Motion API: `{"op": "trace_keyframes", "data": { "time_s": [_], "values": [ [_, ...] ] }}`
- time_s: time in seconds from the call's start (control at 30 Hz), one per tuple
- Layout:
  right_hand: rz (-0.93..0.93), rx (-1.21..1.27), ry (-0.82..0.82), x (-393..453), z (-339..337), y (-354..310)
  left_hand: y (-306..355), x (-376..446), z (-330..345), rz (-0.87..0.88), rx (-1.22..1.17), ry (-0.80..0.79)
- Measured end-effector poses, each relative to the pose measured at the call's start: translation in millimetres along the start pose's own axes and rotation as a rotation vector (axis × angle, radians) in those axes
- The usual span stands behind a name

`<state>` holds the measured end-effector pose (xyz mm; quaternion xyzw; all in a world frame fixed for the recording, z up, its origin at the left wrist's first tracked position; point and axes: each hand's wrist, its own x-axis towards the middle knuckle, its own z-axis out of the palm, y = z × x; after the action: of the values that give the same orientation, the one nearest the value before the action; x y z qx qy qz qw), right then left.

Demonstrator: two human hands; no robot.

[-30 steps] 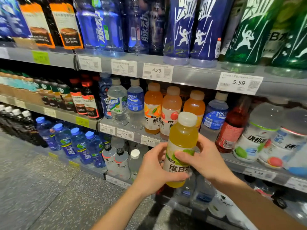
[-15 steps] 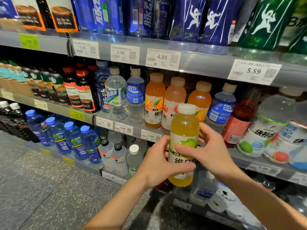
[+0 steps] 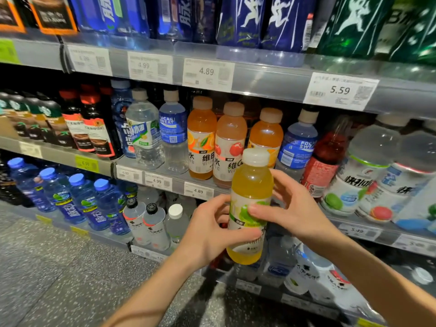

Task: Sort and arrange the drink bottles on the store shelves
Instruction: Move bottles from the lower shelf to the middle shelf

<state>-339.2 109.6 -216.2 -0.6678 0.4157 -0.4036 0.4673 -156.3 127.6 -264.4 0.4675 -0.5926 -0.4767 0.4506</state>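
A person stands at a store drinks aisle with a yellow vitamin-drink bottle [image 3: 251, 204] held upright in both hands, in front of the middle shelf [image 3: 165, 182] and just clear of its price-tag rail. The left hand [image 3: 212, 232] wraps the lower label from the near side, thumb across the front, its grip clasped round the bottle; the right hand [image 3: 292, 208] pinches the label higher up, thumb laid on the green fruit picture and fingers curled behind. Over the past second the bottle has risen slightly against the shelf row and its label has turned: the large characters that faced the camera have swung away, and the green fruit artwork now shows in front. That suggests the person is rotating the bottle to check or square its face before shelving it. Behind it stand three orange and peach bottles [image 3: 230, 142] of what looks like the same line, with a blue-labelled sports drink [image 3: 297, 147] beside them, so the likeliest slot is in or next to that row. The bottle is not yet on any shelf. Compared with the earlier frames, both hands keep much the same hold while the view has drawn closer to the shelves; the stock around appears undisturbed.
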Motion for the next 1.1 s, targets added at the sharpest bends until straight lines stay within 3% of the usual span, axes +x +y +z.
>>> {"op": "trace_keyframes", "data": {
  "time_s": [0.17, 0.4, 0.63, 0.83, 0.97, 1.1],
  "values": [
    [-0.007, 0.011, 0.036, -8.6, -8.4, -8.5, 11.3, -4.5, 18.3, 0.048, -0.011, 0.015],
    [-0.212, -0.021, 0.205, -10.4, -34.1, -54.0, 61.4, 3.7, 30.4, 0.233, -0.069, 0.022],
    [-0.296, -0.052, 0.281, -24.1, -86.6, -98.9, 122.4, 19.9, 63.0, 0.388, 0.027, -0.084],
    [-0.332, 0.011, 0.356, -38.7, -129.2, -131.4, 175.9, 32.1, 92.5, 0.491, 0.167, -0.074],
    [-0.363, 0.024, 0.404, -48.0, -157.7, -152.4, 207.2, 44.3, 104.4, 0.554, 0.207, 0.054],
    [-0.396, 0.015, 0.458, -56.0, -182.6, -170.1, 242.4, 71.1, 103.8, 0.648, 0.431, 0.394]
  ]
}}
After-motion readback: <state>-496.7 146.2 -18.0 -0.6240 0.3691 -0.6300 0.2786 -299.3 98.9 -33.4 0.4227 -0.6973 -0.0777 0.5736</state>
